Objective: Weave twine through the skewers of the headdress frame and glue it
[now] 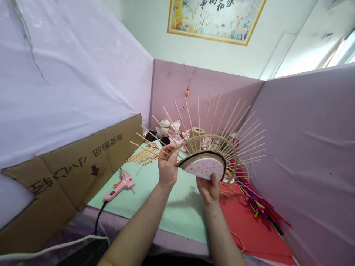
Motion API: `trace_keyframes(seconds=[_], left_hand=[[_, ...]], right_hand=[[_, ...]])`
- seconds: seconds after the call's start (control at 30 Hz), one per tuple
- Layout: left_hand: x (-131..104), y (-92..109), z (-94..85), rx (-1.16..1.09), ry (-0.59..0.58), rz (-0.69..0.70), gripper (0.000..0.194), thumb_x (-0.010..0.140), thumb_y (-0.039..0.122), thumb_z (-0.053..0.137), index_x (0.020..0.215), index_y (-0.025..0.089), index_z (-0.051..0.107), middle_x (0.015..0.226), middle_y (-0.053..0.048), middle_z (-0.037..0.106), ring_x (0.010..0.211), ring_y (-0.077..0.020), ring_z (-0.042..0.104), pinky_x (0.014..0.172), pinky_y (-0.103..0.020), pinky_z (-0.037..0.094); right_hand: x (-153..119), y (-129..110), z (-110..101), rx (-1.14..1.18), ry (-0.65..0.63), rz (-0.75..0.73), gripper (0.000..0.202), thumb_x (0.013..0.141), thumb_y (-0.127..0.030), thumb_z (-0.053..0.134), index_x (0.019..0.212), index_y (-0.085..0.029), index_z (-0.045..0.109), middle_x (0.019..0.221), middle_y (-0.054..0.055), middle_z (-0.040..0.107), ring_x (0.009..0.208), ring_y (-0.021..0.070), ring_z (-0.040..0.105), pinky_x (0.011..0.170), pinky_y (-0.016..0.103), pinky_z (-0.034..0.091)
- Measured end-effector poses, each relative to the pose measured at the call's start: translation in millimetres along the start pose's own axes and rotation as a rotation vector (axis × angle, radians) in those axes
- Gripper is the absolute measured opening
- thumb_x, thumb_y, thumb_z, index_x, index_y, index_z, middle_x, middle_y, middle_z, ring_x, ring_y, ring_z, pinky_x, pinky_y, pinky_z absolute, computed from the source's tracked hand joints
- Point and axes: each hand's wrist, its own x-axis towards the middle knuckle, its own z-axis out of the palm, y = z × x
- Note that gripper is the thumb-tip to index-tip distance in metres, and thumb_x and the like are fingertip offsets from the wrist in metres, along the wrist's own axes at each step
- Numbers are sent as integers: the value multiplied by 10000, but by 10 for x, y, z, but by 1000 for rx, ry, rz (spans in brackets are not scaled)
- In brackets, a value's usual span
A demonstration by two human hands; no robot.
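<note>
Between my two hands, above the table, is a half-round craft piece (203, 167) with a white panel dotted in pink. A black band and wound twine edge the panel, and thin wooden sticks (209, 111) fan outward from it. A further arc of twine (191, 139) crosses the sticks partway out. My left hand (168, 171) pinches the left end, at the twine and the lowest sticks. My right hand (208, 189) grips the panel's lower edge, thumb on the front; its other fingers are mostly hidden behind.
A pink glue gun (120, 186) lies at left beside a cardboard sheet (83, 166). Loose sticks (142, 155) and a twine roll (198, 132) are further back. Coloured pipe cleaners (260, 205) and loose twine lie at right by a red sheet (246, 229). Cloth-covered partitions surround the table.
</note>
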Motion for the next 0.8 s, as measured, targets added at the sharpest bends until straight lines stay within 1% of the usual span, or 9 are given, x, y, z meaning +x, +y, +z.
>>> trace_keyframes(seconds=[0.13, 0.23, 0.4, 0.47, 0.57, 0.6, 0.73, 0.8], left_hand=[[-6, 6, 9, 26, 16, -8, 179, 639, 193, 747, 772, 184, 628, 713, 31, 571, 613, -63, 519, 605, -194, 412], [-9, 2, 21, 42, 40, -16, 184, 630, 205, 747, 761, 176, 623, 711, 29, 579, 618, -66, 527, 609, -194, 414], [-4, -11, 23, 40, 38, -18, 194, 629, 201, 755, 752, 167, 610, 721, 31, 570, 649, -64, 531, 644, -188, 419], [-7, -8, 19, 15, 24, -7, 235, 633, 187, 761, 811, 183, 609, 753, 36, 569, 672, -63, 537, 669, -190, 423], [-15, 2, 8, -30, -18, 14, 379, 632, 159, 768, 955, 239, 588, 830, 44, 576, 718, -68, 552, 703, -202, 431], [-16, 3, 4, -30, -26, 15, 387, 634, 160, 768, 962, 245, 582, 842, 45, 575, 724, -68, 552, 705, -204, 431], [-11, -7, -7, 7, 14, 8, 265, 636, 183, 766, 832, 203, 589, 786, 46, 562, 689, -59, 536, 697, -196, 423], [-5, -16, -8, 17, 37, 17, 237, 631, 184, 763, 799, 192, 596, 765, 44, 567, 676, -60, 535, 688, -197, 420]], right_hand=[[-9, -4, 15, -31, -21, 6, 365, 710, -380, 766, 1051, -300, 662, 1074, -30, 730, 1182, 132, 578, 1161, 404, 282], [-13, -3, 28, -27, -14, 14, 372, 693, -377, 781, 1039, -305, 666, 1050, -41, 737, 1142, 121, 603, 1164, 388, 272], [-12, 4, 44, -4, 8, -2, 351, 706, -357, 771, 1037, -295, 672, 1051, -26, 739, 1092, 136, 632, 1159, 416, 276], [-12, 6, 46, -6, 5, -7, 355, 707, -360, 768, 1041, -293, 670, 1082, -19, 729, 1116, 143, 619, 1156, 427, 282], [-12, 8, 48, -12, -2, -11, 363, 709, -364, 763, 1051, -296, 663, 1096, -15, 722, 1161, 150, 591, 1154, 436, 287], [-14, 9, 50, -11, -1, -11, 365, 707, -360, 765, 1052, -296, 663, 1086, -15, 725, 1168, 152, 586, 1153, 439, 288], [-22, 9, 60, -12, 0, 4, 379, 702, -357, 769, 1058, -283, 661, 1097, 1, 720, 1184, 174, 577, 1148, 467, 294], [-22, 11, 57, -18, 0, 6, 373, 709, -358, 763, 1059, -281, 659, 1106, 5, 716, 1195, 179, 570, 1146, 476, 295]])
